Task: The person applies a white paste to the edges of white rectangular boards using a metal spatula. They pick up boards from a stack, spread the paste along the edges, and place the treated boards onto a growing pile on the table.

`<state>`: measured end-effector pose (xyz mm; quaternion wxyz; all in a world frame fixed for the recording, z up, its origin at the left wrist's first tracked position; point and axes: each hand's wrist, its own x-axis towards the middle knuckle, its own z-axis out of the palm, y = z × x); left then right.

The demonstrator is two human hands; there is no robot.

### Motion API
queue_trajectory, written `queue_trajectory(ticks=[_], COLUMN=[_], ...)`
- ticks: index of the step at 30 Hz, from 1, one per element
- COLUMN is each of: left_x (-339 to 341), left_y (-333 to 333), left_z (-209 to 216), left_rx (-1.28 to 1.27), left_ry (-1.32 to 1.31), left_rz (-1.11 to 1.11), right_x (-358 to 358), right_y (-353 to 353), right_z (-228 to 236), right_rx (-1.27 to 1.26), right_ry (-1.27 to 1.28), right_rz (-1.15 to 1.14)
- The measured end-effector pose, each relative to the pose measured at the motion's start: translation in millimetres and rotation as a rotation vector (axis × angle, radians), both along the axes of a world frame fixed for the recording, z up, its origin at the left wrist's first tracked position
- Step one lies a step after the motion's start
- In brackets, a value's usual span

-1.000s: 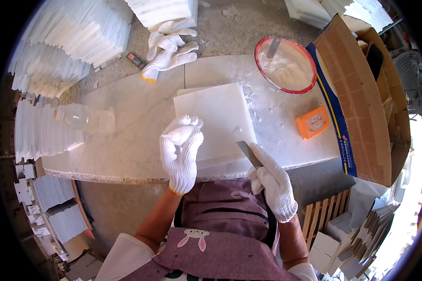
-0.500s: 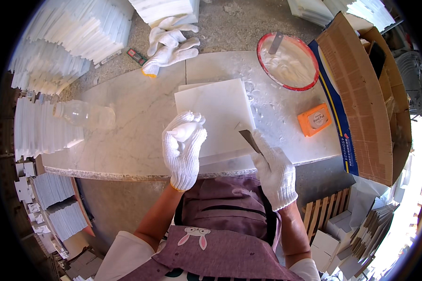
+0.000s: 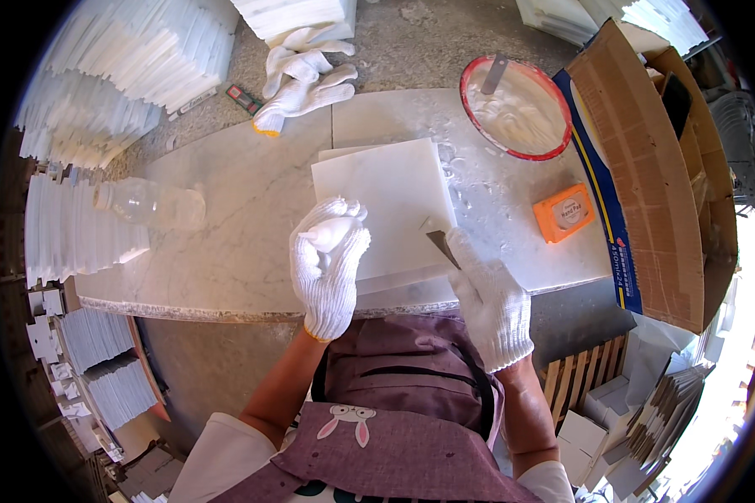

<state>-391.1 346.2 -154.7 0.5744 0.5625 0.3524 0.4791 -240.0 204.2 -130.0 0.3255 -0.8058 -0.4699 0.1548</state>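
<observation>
My left hand (image 3: 330,272), in a white knitted glove, curls around a small white squeeze bottle (image 3: 329,234) with a pointed tip. My right hand (image 3: 490,302), gloved the same way, grips a flat metal scraper (image 3: 441,248). The blade points up and left, over the right edge of a square white tile (image 3: 386,184). That tile lies slightly turned on top of at least one other on the marble worktop (image 3: 235,260). Whether the blade touches the tile is hard to tell.
A red-rimmed bowl (image 3: 564,144) of white paste with a metal blade (image 3: 494,75) stands far right. Nearby are an orange box (image 3: 563,213) and a cardboard carton (image 3: 646,168). Left are a clear bottle (image 3: 155,205) and stacked tiles (image 3: 143,54); spare gloves (image 3: 304,94) lie behind.
My right hand has shifted slightly, and less of the scraper blade shows now. My left hand stays in place with the squeeze bottle.
</observation>
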Motion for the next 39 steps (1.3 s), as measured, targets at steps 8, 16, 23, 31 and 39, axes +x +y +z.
queue_trajectory(ticks=[8, 16, 23, 31, 39], left_x=[-0.4, 2.5, 1.8, 1.1, 2.4], left_y=[0.3, -1.0, -0.6, 0.2, -0.8], left_z=[-1.4, 2.2, 2.4, 3.2, 5.9], left_rx=[0.037, 0.041, 0.035, 0.012, -0.058], left_ry=[0.017, 0.022, 0.028, 0.051, 0.038], left_rz=[-0.001, 0.014, 0.012, 0.022, 0.033], right_x=[-0.8, 5.8, 5.0, 3.7, 2.5], right_y=[3.9, 11.4, 19.2, 12.4, 16.7], right_z=[1.1, -5.4, 16.0, 23.3, 18.8], right_rx=[-0.064, 0.059, -0.204, -0.130, -0.293], right_ry=[-0.017, -0.044, 0.005, 0.031, -0.083], right_rz=[-0.003, 0.002, 0.010, -0.003, 0.047])
